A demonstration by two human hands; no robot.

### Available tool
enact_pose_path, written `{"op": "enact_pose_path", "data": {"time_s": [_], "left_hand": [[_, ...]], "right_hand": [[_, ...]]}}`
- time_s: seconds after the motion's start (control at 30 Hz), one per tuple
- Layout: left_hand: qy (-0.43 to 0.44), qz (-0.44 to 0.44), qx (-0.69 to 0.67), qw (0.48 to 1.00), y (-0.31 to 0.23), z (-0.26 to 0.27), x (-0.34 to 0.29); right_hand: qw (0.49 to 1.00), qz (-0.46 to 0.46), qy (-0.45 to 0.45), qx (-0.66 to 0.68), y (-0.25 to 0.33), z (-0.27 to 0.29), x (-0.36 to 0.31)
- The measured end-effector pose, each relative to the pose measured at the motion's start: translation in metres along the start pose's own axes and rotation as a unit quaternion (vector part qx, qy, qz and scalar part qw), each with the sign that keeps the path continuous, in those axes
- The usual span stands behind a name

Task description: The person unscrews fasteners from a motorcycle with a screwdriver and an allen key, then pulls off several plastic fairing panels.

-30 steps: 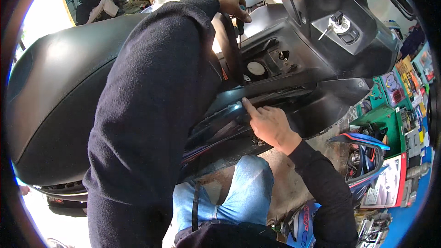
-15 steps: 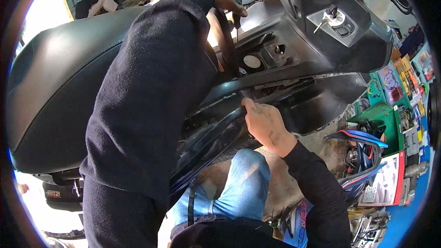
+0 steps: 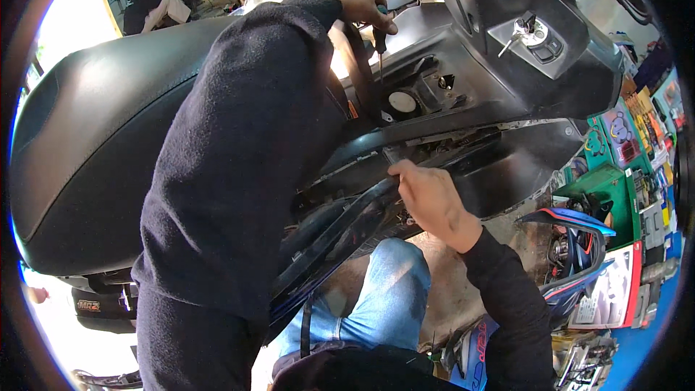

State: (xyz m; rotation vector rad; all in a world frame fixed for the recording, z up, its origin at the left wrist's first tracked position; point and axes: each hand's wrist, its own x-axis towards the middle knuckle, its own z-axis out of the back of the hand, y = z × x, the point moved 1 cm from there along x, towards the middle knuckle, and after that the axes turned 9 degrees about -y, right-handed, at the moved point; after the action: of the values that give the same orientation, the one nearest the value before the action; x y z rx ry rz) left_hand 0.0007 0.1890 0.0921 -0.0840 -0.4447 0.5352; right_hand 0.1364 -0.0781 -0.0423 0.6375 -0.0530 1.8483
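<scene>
A dark scooter with a black seat [image 3: 94, 145] lies across the view in front of me. My left arm reaches over the seat. My left hand [image 3: 365, 9] is closed around the handle of a screwdriver [image 3: 381, 42], whose thin shaft points down into the open recess beside a round pale cap [image 3: 402, 102]. Nearer to me, my right hand [image 3: 434, 201] pinches the upper edge of a dark side panel [image 3: 347, 221]. That panel stands slightly away from the body, with inner parts showing in the gap. The screwdriver's tip is hard to make out.
A key [image 3: 510, 42] hangs at the ignition on the front cover. To the right are a green toolbox [image 3: 604, 192], a blue-and-red fairing piece [image 3: 572, 221] and a red-edged box [image 3: 612, 289]. Another person [image 3: 148, 3] sits at the far left.
My right hand has come slightly toward me and to the right with the panel edge, and the gap looks a little wider. My left hand stays on the screwdriver. The view has shifted slightly.
</scene>
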Motion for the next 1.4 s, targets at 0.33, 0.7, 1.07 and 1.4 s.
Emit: {"op": "enact_pose_path", "data": {"time_s": [0.33,0.7,1.07,1.4], "left_hand": [[-0.018,0.011,-0.041,0.999,-0.026,0.006,-0.02],[-0.075,0.042,-0.032,0.996,-0.033,0.018,-0.031],[-0.187,0.02,-0.085,0.978,-0.045,0.027,-0.022],[-0.07,-0.002,-0.274,0.959,-0.081,0.02,-0.017]], "right_hand": [[0.886,-0.313,0.011,0.342,-0.07,0.03,0.077],[0.843,-0.269,-0.05,0.462,-0.083,0.034,0.102],[0.854,-0.26,-0.105,0.438,-0.112,0.06,0.115],[0.767,-0.174,-0.163,0.596,-0.067,0.078,0.134]]}}
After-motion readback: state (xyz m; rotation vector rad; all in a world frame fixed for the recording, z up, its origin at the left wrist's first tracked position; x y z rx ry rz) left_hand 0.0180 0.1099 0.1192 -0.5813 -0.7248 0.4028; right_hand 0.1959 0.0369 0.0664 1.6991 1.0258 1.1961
